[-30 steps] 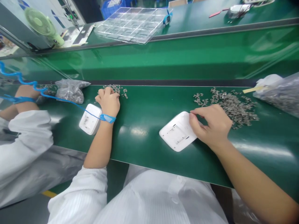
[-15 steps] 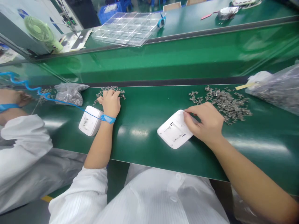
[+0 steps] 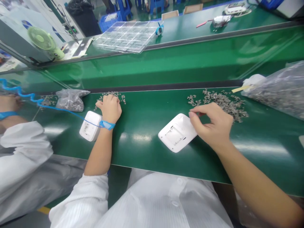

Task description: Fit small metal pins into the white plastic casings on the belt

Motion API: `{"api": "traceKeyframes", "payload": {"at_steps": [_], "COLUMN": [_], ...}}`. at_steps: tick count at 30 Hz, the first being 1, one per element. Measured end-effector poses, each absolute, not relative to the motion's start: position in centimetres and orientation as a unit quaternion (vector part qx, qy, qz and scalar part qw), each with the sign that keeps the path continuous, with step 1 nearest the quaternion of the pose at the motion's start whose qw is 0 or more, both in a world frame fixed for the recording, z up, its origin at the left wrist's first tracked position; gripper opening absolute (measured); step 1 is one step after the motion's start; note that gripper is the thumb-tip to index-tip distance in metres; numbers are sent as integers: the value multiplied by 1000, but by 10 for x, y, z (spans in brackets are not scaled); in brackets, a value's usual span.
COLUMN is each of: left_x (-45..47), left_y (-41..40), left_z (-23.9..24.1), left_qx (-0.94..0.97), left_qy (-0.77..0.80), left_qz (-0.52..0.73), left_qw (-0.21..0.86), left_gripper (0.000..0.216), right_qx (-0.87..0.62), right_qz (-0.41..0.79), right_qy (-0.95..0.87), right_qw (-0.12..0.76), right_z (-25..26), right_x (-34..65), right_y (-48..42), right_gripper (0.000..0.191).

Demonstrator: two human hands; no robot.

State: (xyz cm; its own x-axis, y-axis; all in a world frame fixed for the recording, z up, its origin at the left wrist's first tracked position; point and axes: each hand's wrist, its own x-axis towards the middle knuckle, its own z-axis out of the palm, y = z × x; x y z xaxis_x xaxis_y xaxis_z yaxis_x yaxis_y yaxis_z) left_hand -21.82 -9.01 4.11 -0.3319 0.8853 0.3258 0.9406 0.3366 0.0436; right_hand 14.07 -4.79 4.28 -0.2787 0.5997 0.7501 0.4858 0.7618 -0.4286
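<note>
Green counter [image 3: 147, 158] | my left hand [image 3: 109, 109] cupped on scattered metal parts [image 3: 111, 94], grip unclear | my right hand [image 3: 210, 126] loosely open, beside white plastic casing [image 3: 177, 133]

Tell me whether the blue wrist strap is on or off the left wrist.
On: the blue wrist strap wraps the wrist of the left hand.

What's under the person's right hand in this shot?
The right hand overhangs a corner of a white plastic case and the green workbench; whatever lies directly beneath the palm is covered.

Loose metal parts [image 3: 219, 103] at 3 o'clock too small to identify; clear plastic bag [image 3: 277, 88] cut off by the 3 o'clock edge.
</note>
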Motion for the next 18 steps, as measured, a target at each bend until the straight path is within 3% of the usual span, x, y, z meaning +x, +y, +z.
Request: {"api": "traceKeyframes", "payload": {"at_steps": [3,6,8,10,18], "left_x": [-197,-159,-131,-108,-76], "left_y": [-91,-93,-94,-94,-84], "left_z": [56,70,80,89,103], "left_qx": [-564,-565,-535,-515,-529], "left_qy": [-781,-665,-588,-530,-458], "left_qz": [-269,-394,-381,-342,-241], "left_qw": [-8,-289,-472,-581,-672], "left_gripper": [14,13,15,13,8], "right_qx": [-327,-249,-224,-228,-178], "right_qz": [73,52,24,4,-77], "right_qy": [-797,-850,-888,-911,-950], "right_qw": [503,462,401,343,246], "right_z": [61,76,83,86,98], "right_x": [138,130,123,120,140], "right_y": [-52,-55,-57,-60,-70], "right_gripper": [13,20,21,22,28]}}
